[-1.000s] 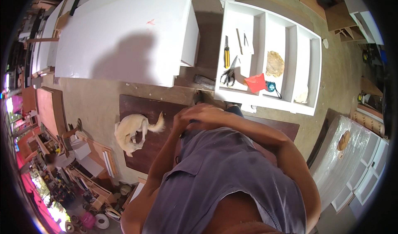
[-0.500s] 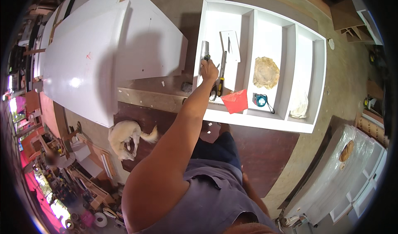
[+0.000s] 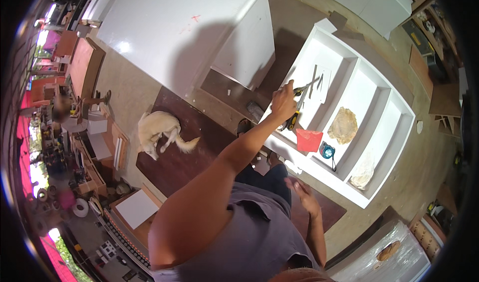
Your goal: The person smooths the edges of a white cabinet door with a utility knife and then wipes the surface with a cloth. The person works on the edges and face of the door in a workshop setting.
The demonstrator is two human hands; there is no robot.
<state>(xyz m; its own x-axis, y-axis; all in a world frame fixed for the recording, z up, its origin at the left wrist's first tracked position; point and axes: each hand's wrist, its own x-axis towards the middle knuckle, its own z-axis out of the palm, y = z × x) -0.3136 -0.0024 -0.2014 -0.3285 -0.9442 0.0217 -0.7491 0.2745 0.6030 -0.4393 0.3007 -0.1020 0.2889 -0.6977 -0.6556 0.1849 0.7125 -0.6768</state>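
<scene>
My left hand [image 3: 284,103] reaches over the near left compartment of a white shelf unit [image 3: 344,194] lying on its back. Its fingers are closed on a slim hand tool [image 3: 305,87] with a dark and yellow handle and a thin metal blade; its exact kind is unclear. Below that hand lies a yellow-and-black handled tool [image 3: 294,121]. A small white panel [image 3: 325,90] and a narrow strip [image 3: 313,74] lie beyond. Closer to me are a red sheet [image 3: 309,140] and a teal tape measure [image 3: 327,151]. My right hand [image 3: 305,197], fingers apart, hangs empty near my waist.
A pale dog [image 3: 160,127] lies curled on the brown board [image 3: 192,154] to my left. A large white cabinet [image 3: 184,32] stands ahead left. The shelf also holds a crumpled brownish round wad [image 3: 343,125] and whitish plastic [image 3: 363,173]. Another person [image 3: 75,120] is at far left.
My view has turned, so the shelf unit sits farther right and tilted. The tool in my left hand now points up and right. My right hand has come up into view beside my waist.
</scene>
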